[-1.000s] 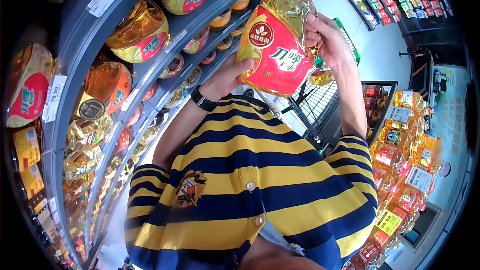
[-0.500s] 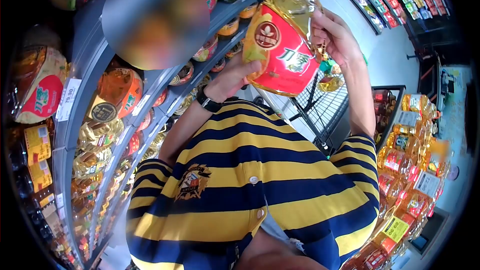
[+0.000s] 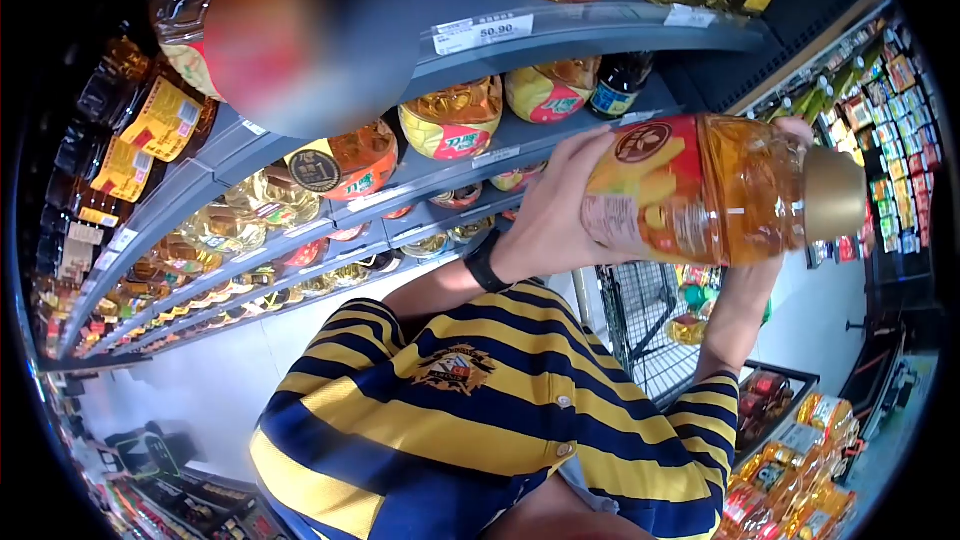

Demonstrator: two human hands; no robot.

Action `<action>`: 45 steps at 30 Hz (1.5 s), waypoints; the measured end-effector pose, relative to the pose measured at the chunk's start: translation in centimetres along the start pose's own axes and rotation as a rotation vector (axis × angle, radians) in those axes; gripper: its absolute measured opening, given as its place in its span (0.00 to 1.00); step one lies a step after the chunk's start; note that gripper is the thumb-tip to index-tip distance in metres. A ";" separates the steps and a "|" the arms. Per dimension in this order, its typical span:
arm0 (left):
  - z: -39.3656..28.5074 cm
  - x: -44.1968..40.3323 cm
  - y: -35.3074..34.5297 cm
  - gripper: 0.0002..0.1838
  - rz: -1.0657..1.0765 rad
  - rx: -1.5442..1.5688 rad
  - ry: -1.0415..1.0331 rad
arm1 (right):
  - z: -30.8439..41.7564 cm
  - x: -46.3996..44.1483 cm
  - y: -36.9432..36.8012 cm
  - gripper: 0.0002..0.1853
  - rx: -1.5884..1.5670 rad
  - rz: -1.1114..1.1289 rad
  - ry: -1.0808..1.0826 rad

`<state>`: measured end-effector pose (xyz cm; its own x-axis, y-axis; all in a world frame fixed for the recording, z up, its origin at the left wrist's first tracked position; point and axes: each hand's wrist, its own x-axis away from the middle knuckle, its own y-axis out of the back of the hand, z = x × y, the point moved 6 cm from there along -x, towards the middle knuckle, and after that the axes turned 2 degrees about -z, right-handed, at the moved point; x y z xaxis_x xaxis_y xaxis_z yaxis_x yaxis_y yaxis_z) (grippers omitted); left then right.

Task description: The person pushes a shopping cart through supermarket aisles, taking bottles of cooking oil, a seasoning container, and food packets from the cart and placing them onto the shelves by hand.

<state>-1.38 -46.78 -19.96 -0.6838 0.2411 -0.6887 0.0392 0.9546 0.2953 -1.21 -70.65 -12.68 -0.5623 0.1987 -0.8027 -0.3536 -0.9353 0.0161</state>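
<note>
A large bottle of golden oil [image 3: 740, 195] with a red and yellow label and a gold cap [image 3: 835, 193] lies nearly sideways in front of my chest, its cap pointing right. My left hand [image 3: 550, 220], with a black band at the wrist, is wrapped round the base end. Behind the neck end is my right hand [image 3: 795, 128]; a few fingertips show above the bottle and its wrist below, while the rest is hidden. The bottle is close to the shelf front.
Curved grey shelves [image 3: 590, 35] with oil bottles [image 3: 452, 118] and price tags [image 3: 483, 33] run across the top and left. A wire cart [image 3: 650, 330] stands below the bottle. Stacked oil bottles [image 3: 790, 470] are at the lower right. A blurred patch covers part of the upper left.
The bottle has turned sideways, its cap swinging right and its side label now showing. My hands have moved right with it. The view has swung, bringing more shelf across the top.
</note>
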 end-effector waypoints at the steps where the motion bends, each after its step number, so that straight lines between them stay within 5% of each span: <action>1: -0.3 -0.2 0.9 0.57 -0.056 -0.039 -0.031 | 1.9 -1.0 -2.7 0.30 -0.341 -0.039 -0.238; 2: -0.1 -0.4 1.5 0.57 -0.065 -0.045 -0.036 | 4.0 -1.6 -5.8 0.36 -0.678 -0.075 -0.481; 4: -1.5 -0.5 3.4 0.52 -0.320 -0.210 -0.369 | 5.0 -4.1 -8.2 0.37 -0.979 0.377 -0.256; 7: -1.5 -1.4 5.3 0.43 -0.441 -0.254 -0.477 | 3.8 -8.1 -9.8 0.39 -1.075 0.733 -0.002; 14: -1.5 -4.0 10.1 0.50 -0.574 -0.524 -0.535 | 6.7 -11.9 -16.4 0.43 -1.200 0.845 0.229; 15: -1.4 -4.4 10.7 0.42 -0.644 -0.509 -0.588 | 6.6 -12.4 -17.1 0.41 -1.168 0.839 0.225; 18: -0.8 -5.7 12.5 0.42 -0.687 -0.492 -0.420 | 7.0 -13.2 -18.6 0.42 -1.117 0.850 0.271; 20: -1.3 -6.9 13.4 0.46 -0.717 -0.550 -0.316 | 4.5 -14.2 -18.8 0.42 -0.904 0.526 0.038; 21: -0.7 -7.5 13.9 0.49 -0.718 -0.534 -0.218 | 4.8 -14.4 -20.2 0.42 -1.106 0.705 0.039; 23: -0.2 -8.4 15.4 0.57 -0.653 -0.495 -0.033 | 3.2 -15.2 -22.1 0.41 -1.123 0.625 0.051; 26: 0.3 -8.9 16.8 0.62 -0.609 -0.570 -0.026 | 0.9 -15.4 -24.5 0.37 -1.230 0.468 -0.129; 30: 1.6 -9.5 18.0 0.62 -0.577 -0.672 -0.060 | 0.2 -15.3 -26.9 0.33 -0.947 0.257 -0.126; 41: 4.3 -11.6 21.0 0.58 -0.351 -0.563 0.232 | -5.0 -17.4 -32.6 0.33 -0.645 0.009 -0.513; 42: 4.5 -12.1 21.2 0.57 -0.323 -0.525 0.230 | -5.5 -17.7 -33.0 0.33 -0.693 0.129 -0.510; 44: 5.6 -13.1 21.7 0.57 -0.302 -0.484 0.218 | -5.7 -18.1 -33.7 0.42 -0.605 0.082 -0.597; 45: 6.4 -13.6 22.0 0.57 -0.300 -0.451 0.219 | -7.1 -18.1 -33.7 0.50 -0.289 0.144 -0.804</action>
<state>13.44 -27.95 -8.32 -0.7538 -0.1156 -0.6468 -0.4603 0.7953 0.3944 26.18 -44.84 -2.97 -0.9835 0.1168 -0.1379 -0.0951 -0.9834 -0.1546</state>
